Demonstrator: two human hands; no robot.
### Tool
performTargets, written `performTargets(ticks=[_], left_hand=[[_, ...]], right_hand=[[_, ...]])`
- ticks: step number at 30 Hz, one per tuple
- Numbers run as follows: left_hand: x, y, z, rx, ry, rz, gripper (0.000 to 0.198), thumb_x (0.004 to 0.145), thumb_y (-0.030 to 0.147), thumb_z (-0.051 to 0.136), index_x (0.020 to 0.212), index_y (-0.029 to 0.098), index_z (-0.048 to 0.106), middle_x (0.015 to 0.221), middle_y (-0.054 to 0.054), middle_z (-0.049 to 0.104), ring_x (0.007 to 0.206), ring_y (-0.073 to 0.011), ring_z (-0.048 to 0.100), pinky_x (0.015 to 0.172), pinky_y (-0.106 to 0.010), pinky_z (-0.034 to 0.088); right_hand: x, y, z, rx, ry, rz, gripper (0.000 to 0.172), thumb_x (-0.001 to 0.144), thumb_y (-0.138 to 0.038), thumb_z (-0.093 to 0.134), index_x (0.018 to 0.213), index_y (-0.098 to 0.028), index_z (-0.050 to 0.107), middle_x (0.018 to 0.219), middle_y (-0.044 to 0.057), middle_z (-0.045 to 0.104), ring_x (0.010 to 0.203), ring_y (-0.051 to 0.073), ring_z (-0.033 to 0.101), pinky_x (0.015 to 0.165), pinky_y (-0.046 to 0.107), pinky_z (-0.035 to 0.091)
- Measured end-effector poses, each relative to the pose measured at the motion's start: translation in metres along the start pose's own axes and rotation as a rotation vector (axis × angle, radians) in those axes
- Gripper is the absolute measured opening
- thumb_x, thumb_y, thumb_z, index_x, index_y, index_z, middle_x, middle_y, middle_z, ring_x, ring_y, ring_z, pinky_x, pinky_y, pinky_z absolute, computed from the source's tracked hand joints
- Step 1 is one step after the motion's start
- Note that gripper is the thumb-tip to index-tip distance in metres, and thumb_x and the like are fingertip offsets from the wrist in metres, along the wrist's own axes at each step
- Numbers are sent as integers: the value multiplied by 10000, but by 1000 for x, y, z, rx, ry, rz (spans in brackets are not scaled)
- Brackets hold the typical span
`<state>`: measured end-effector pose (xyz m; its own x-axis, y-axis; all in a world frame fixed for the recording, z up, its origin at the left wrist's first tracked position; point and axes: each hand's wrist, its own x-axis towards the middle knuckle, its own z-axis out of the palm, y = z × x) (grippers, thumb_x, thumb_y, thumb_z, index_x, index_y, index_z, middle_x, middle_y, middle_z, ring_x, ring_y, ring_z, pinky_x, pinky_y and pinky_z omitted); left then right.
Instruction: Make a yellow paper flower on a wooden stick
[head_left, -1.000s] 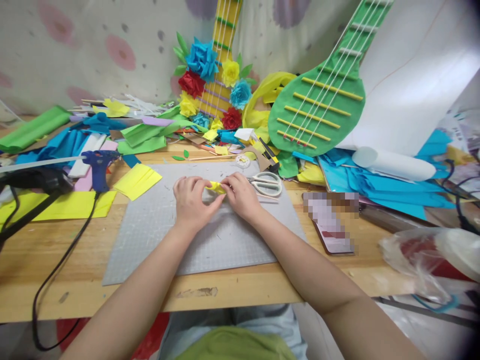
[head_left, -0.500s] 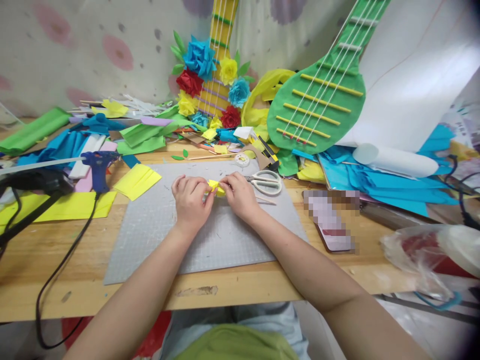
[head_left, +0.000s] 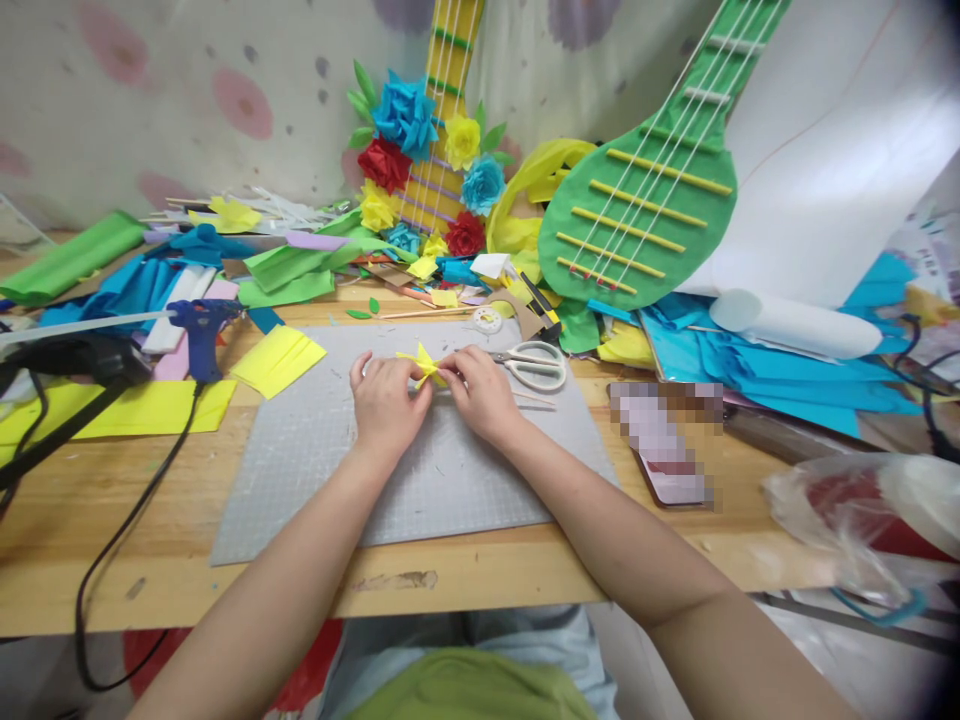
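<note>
Your left hand (head_left: 390,402) and right hand (head_left: 478,394), fingers of each pinched closed on one yellow paper piece (head_left: 425,362), grey cutting mat (head_left: 315,475) beneath, white-handled scissors (head_left: 534,369) beside your right.

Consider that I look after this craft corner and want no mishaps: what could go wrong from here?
The yellow paper pinched between the left hand and right hand looks thin, so it might tear or crease.
The scissors lie close by the right hand, which could knock them.
The glue gun's cord loops below the table's front edge; a snag might drag it.
</note>
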<state>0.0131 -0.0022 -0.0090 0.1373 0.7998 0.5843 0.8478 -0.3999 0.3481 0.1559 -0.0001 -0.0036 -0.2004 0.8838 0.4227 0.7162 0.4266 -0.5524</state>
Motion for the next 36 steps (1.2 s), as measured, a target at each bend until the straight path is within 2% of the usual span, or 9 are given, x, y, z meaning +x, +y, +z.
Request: performTargets(ticks=[4,7,10,14,24,29,36], left_hand=[[1,-4,-4,-186,-158,-173,107,733,293,538,671,207,523,675,6,595,691,-163,529,756,-348,394],[3,-12,-8,-293,-148,-254,226,810,325,445,637,201,520,649,0,552,674,-146,497,665,-297,395],[3,-19,-9,-281,-112,-185,162,774,347,538,711,204,578,758,-17,554,799,-161,502,756,-314,403],[2,-22,-5,-278,-208,-45,122,686,310,662,774,230,634,881,-30,540,926,-183,490,857,-352,391],[3,-28,-3,-275,-328,8,113,706,325,650,741,217,647,897,-22,581,909,-174,503,848,-355,387],[4,-28,-3,-225,-297,67,142,729,357,624,744,218,650,871,-21,605,894,-174,513,829,-354,373],[6,-28,-5,-207,-254,87,142,735,355,619,727,218,656,830,-12,620,858,-164,532,821,-349,366]], right_hand=[[-1,3,1,-47,-34,9,80,839,-210,474,861,-183,546,823,45,572,794,171,501,708,277,375],[-3,6,0,-55,-104,-29,55,832,-209,487,828,-186,537,804,38,573,768,166,494,683,271,365],[-5,9,-2,-44,-148,-100,50,828,-199,493,809,-182,536,802,39,575,764,163,492,685,267,365],[-6,13,-4,-1,-180,-158,65,835,-183,473,834,-175,538,822,45,579,784,158,500,703,260,375],[-6,15,-4,53,-257,-138,116,828,-135,428,881,-175,524,848,40,591,773,142,516,699,245,383],[-7,15,-6,5,-267,-199,123,865,-227,438,904,-179,545,871,45,590,818,145,515,717,245,373],[-8,13,-5,-80,-218,-163,117,858,-250,480,874,-182,574,852,35,590,811,141,509,681,234,351]])
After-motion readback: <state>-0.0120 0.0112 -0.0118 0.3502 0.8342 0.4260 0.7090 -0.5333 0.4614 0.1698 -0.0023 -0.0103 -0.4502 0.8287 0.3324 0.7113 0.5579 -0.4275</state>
